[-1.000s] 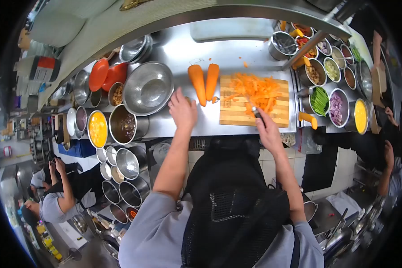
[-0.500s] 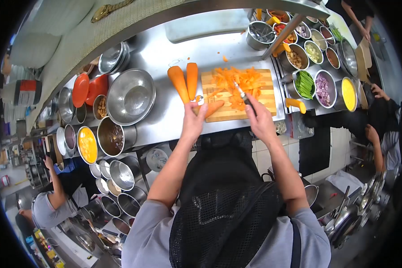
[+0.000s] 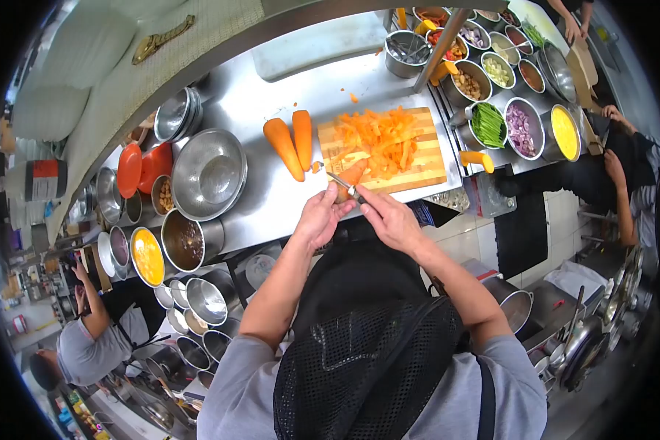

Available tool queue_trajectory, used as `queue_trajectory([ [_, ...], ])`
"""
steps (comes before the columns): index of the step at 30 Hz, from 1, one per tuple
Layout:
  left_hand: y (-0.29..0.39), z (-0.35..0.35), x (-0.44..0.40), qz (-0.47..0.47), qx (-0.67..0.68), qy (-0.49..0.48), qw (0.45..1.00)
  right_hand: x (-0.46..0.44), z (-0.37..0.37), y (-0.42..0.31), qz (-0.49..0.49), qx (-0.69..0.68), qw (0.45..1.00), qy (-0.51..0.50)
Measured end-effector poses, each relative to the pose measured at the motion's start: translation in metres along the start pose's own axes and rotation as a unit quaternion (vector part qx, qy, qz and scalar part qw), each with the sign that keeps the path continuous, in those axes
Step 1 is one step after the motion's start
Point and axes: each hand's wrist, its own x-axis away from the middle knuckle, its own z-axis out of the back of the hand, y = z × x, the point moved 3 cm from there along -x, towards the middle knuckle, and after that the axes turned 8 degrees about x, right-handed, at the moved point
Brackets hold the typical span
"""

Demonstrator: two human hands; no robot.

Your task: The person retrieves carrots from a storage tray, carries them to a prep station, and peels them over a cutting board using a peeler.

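A carrot (image 3: 353, 174) is held by its near end in my left hand (image 3: 323, 218), at the lower left corner of the wooden cutting board (image 3: 429, 158). My right hand (image 3: 391, 220) grips a peeler (image 3: 342, 183), its metal end against that carrot. Orange carrot peelings (image 3: 381, 141) are heaped across the board's middle. Left of the board, two whole carrots (image 3: 284, 149) lie side by side on the steel counter. Small orange scraps are scattered near them.
A steel bowl (image 3: 210, 174) stands left of the carrots, near a pot of dark liquid (image 3: 184, 240) and a yellow-filled container (image 3: 148, 257). Tubs of chopped vegetables (image 3: 523, 128) line the right. Other people (image 3: 95, 341) stand at both sides.
My left hand has taken hold of a carrot and turned it upward at the board's corner. The peeler in my right hand has moved left from the peelings to that carrot.
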Motion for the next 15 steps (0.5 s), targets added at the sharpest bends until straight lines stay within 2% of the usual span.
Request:
queue_trajectory([
  [12, -0.005, -0.003, 0.004, -0.042, 0.03, 0.018, 0.998, -0.011, 0.001, 0.029, 0.045, 0.041, 0.998, -0.02],
  [15, -0.005, -0.001, 0.001, -0.04, 0.026, 0.025, 0.999, -0.021, 0.012, 0.053, -0.003, 0.084, 0.996, -0.026],
])
